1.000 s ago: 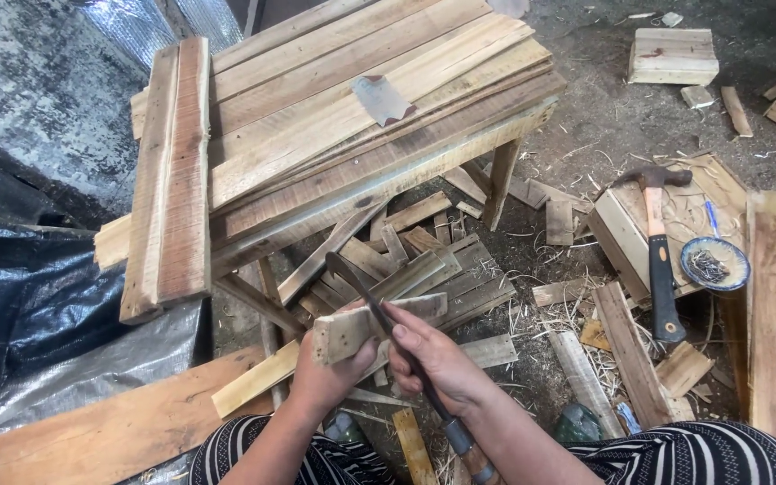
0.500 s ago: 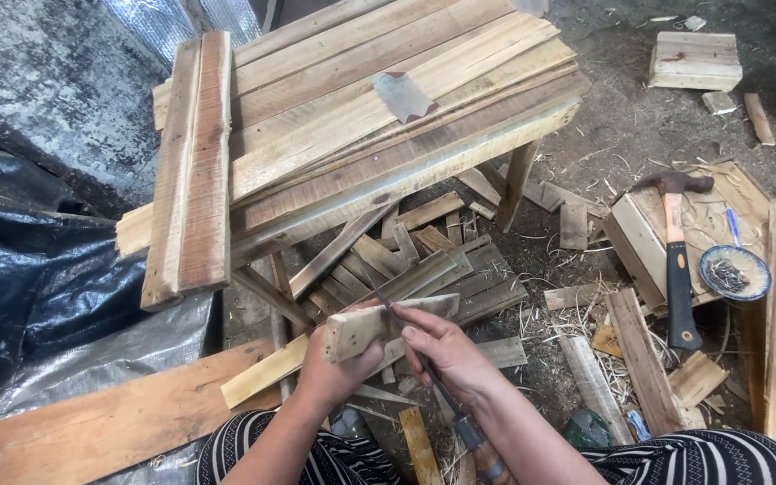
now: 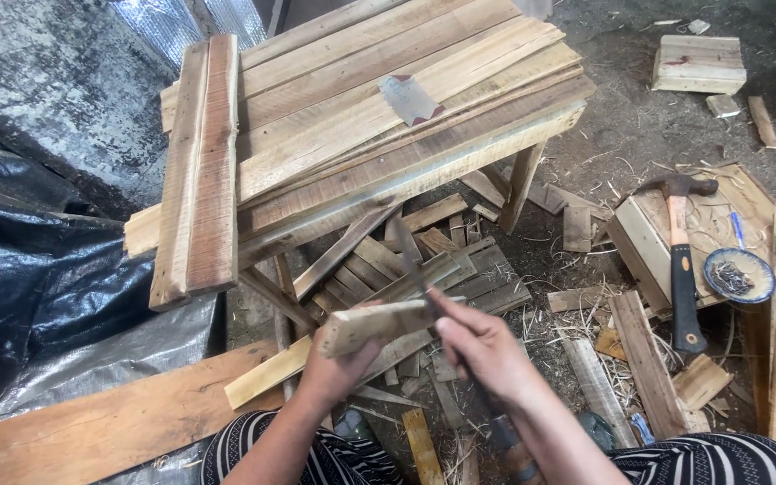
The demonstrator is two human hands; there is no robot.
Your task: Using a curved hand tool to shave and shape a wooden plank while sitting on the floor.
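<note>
Trimming step: your left hand [image 3: 339, 368] clamps the short wood piece [image 3: 379, 323]; your right hand [image 3: 482, 346], closed on the knife [image 3: 410, 256], needs controlled strokes away from those fingers.

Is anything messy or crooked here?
Yes. Wood offcuts lie jumbled under the wooden table, with shavings on the ground. Two boards overhang the table's near edge. A hammer rests on a box.

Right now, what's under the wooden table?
Under the wooden table: a pile of short offcut slats and crossed leg braces. The tabletop covers whatever lies further back; the left hand and held wood piece hide the pile's near edge.
</note>
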